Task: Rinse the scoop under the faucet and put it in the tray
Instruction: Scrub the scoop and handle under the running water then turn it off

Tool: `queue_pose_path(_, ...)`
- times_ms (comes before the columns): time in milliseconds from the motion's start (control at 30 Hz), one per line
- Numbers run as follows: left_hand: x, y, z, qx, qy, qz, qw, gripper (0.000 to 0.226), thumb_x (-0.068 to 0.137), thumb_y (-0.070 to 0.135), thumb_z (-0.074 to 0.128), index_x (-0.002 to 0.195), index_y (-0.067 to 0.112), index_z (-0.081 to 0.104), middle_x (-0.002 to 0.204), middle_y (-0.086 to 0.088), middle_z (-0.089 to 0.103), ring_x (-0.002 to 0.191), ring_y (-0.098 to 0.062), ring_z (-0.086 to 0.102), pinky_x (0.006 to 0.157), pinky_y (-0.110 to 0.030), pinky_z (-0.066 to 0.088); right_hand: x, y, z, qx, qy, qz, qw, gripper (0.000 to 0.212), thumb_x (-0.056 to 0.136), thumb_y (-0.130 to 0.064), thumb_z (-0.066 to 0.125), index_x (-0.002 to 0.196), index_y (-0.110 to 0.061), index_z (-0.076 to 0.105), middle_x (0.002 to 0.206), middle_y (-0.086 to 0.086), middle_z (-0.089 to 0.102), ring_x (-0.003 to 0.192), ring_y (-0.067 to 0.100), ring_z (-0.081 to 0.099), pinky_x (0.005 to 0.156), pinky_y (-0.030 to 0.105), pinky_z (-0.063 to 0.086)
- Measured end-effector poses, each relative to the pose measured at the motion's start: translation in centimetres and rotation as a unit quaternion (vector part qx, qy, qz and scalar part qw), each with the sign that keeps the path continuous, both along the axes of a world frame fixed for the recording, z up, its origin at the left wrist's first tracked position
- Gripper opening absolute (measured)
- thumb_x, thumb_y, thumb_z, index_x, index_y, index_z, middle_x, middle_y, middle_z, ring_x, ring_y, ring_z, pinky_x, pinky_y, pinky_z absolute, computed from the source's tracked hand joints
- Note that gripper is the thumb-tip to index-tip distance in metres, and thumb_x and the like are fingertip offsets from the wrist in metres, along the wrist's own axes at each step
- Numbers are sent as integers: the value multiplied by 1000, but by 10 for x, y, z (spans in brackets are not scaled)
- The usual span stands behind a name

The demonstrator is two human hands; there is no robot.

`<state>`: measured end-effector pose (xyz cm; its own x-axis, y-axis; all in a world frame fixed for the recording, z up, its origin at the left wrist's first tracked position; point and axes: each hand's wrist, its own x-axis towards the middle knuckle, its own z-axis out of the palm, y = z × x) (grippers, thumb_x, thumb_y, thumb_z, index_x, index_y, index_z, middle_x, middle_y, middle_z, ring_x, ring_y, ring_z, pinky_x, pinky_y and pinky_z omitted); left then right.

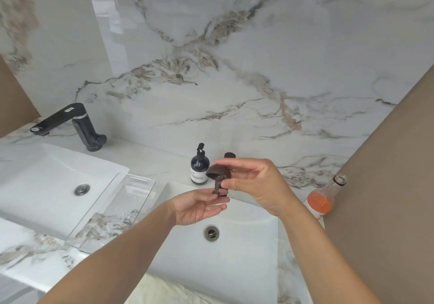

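Head view. I see the scoop held over the back edge of the right-hand sink, just in front of the dark pump bottle. My right hand is closed on the scoop's bowl, thumb below and fingers over the top. My left hand is open, palm up, with its fingertips touching the lower end of the short handle.

Handling, as I judge it: the scoop looks small, rigid and light, likely plastic or wood. It will turn slippery once wet. The handle stub is the better place to hold, which leaves the bowl free for the water.

A second dark faucet is mostly hidden behind my right hand; I cannot tell whether water is running.

Room: the clear tray lies on the desk between the two sinks, to the left of the scoop. The path to it looks open. The bottle behind and the glass flask at the right edge of the desk stand close to my hands.
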<state>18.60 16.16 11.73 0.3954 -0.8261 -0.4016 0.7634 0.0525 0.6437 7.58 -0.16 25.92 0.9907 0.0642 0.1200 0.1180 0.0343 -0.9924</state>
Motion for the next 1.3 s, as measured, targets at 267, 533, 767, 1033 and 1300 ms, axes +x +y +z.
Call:
queue_pose_path(267, -24, -26, -22, 66, -10, 80, 995, 23, 81, 7, 79, 103, 6, 73, 106, -14, 78, 97, -33, 74, 77, -33, 63, -11, -16, -14, -4, -20, -92, 996, 40, 72, 6, 80, 103, -18, 76, 98, -2, 80, 90, 16, 75, 75, 21, 57)
queue_pose_path(533, -53, -15, -54, 194, -159, 17, 968, 21, 86, 15, 76, 101, 0, 74, 86, -12, 70, 74, -26, 69, 82, -38, 62, 8, -58, -102, 97, 203, -397, 890, 35, 72, -15, 86, 94, -10, 60, 93, 20, 72, 61, 21, 64, 57, 29, 58)
queue_pose_path(767, -64, 25, -76, 265, -130, -75, 953, 28, 102, 21, 48, 98, 4, 70, 75, -7, 64, 57, -17, 50, 57, -28, 50, 15, -62, -162, -31, 394, -331, 857, 51, 83, -48, 71, 104, -4, 59, 89, 9, 64, 66, 22, 66, 55, 32, 57)
queue_pose_path(1033, -57, 64, -99, 304, -105, 3, 947, 30, 103, 15, 44, 89, 1, 67, 68, -10, 60, 52, -17, 44, 49, -26, 40, 86, -33, -124, 163, 358, -237, 889, 24, 97, -20, 56, 114, -3, 51, 98, 18, 62, 72, 33, 68, 65, 37, 59)
queue_pose_path(1300, -55, 57, -113, 286, -82, 24, 954, 36, 105, 22, 42, 91, 3, 69, 68, -7, 63, 52, -16, 50, 51, -27, 46, 112, -45, -98, 279, 317, -265, 867, 10, 94, -5, 52, 96, 4, 56, 93, 23, 71, 77, 34, 68, 65, 36, 57)
